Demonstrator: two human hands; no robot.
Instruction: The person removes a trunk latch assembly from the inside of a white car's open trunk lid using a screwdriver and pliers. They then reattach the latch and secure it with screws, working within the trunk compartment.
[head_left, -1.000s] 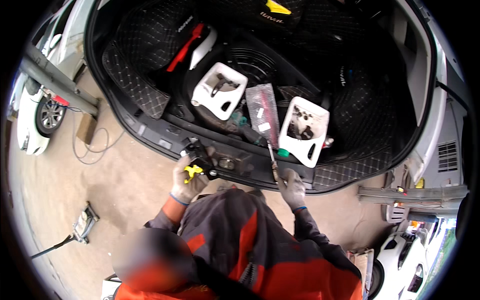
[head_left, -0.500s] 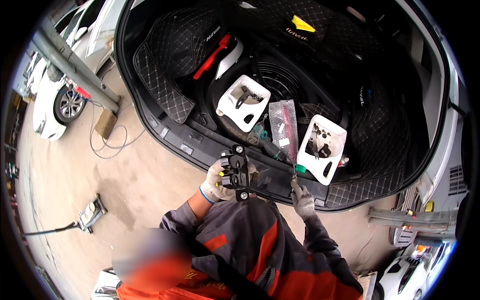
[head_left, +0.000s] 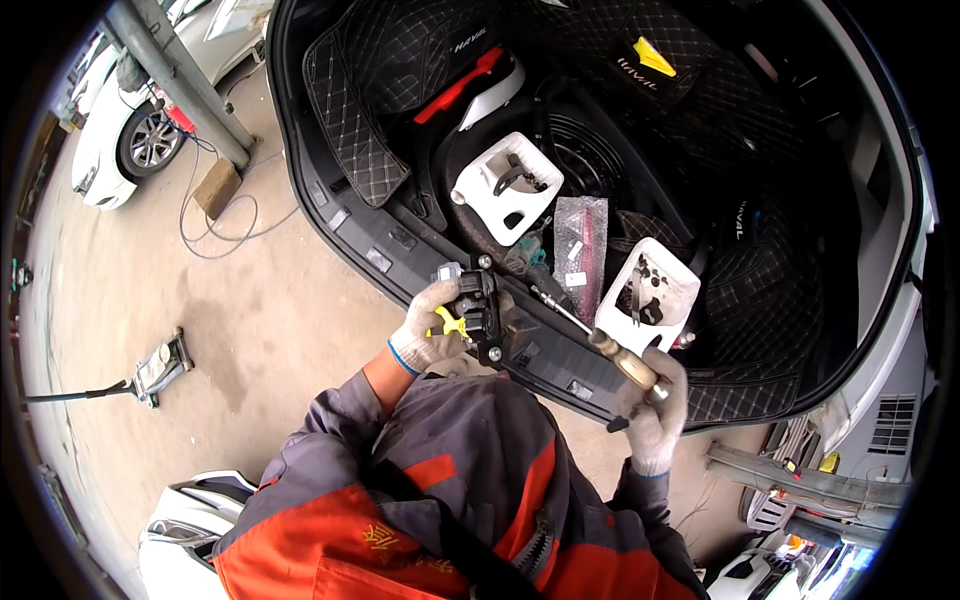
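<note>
Left hand (head_left: 425,322) is closed around a black component (head_left: 486,315) with a yellow piece (head_left: 452,322) beside the fingers; in view, the component overlies the trunk sill (head_left: 398,268); right hand (head_left: 657,405) grips a long-shafted tool (head_left: 622,360) by its handle, tip apart from the component; a cut-open white jug (head_left: 618,322) lies just beyond the tool.

Pale, blue-edged gloves (head_left: 657,432) cover the hands (head_left: 422,325), and the grey jacket (head_left: 480,450) has red panels (head_left: 300,525) and yellow lettering (head_left: 380,537).
</note>
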